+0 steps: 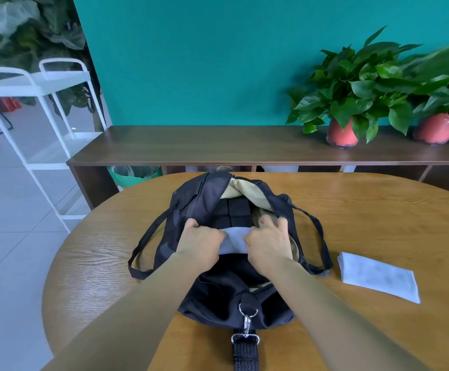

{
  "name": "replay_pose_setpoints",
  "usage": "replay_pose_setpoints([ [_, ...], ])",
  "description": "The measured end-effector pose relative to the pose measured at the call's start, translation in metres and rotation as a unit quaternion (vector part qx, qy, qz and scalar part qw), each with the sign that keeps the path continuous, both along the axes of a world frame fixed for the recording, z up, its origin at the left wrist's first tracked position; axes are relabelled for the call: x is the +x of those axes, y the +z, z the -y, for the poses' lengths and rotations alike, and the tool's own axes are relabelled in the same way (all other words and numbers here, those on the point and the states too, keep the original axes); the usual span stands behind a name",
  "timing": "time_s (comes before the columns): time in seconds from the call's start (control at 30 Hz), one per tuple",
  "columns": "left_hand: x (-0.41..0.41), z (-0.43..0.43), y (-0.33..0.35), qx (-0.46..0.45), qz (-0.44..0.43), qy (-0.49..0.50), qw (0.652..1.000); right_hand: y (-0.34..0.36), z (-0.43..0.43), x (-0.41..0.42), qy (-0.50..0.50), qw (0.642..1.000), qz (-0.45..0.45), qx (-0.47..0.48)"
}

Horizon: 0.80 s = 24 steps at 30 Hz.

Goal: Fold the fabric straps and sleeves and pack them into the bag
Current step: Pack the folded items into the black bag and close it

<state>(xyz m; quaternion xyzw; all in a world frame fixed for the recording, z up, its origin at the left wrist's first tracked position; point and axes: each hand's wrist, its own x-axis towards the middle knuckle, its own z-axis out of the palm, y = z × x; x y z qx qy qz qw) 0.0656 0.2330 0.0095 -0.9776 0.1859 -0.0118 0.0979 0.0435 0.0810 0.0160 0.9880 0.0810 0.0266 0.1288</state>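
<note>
The left hand [203, 243] and right hand [268, 243] are clamping their grips on one folded fabric piece [235, 241] over the open bag [191, 199]; a second piece [378, 275] is lying right of the bag, apparently awaiting packing.

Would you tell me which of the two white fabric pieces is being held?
The white piece over the open black bag, gripped by left hand and right hand; the other piece lies untouched on the table.
</note>
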Motion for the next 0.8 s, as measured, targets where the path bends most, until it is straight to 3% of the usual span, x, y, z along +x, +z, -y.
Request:
replay_pose_setpoints([
  [0.17, 0.004, -0.001, 0.002, 0.007, -0.011, 0.0, 1.0, -0.002, 0.0, 0.004, 0.003, 1.0, -0.009, -0.005],
  [0.3, 0.0, 0.0, 0.009, -0.019, 0.042, -0.016, 0.999, 0.004, 0.007, 0.001, 0.018, 1.0, 0.017, 0.009],
  [0.43, -0.008, 0.004, 0.024, -0.043, 0.074, -0.03, 0.996, 0.015, 0.03, -0.011, 0.059, 0.984, 0.123, 0.118],
  [0.53, -0.018, 0.021, 0.035, -0.072, 0.093, -0.049, 0.992, 0.021, 0.058, -0.022, 0.058, 0.933, 0.242, 0.259],
  [0.63, -0.028, 0.051, 0.04, -0.112, 0.115, -0.082, 0.984, 0.025, 0.094, -0.039, -0.015, 0.917, 0.267, 0.296],
  [0.73, -0.041, 0.095, 0.042, -0.133, 0.124, -0.117, 0.976, 0.016, 0.14, -0.062, -0.14, 0.942, 0.179, 0.247],
  [0.8, -0.05, 0.128, 0.041, -0.141, 0.114, -0.141, 0.973, 0.006, 0.168, -0.078, -0.222, 0.937, 0.139, 0.233],
])
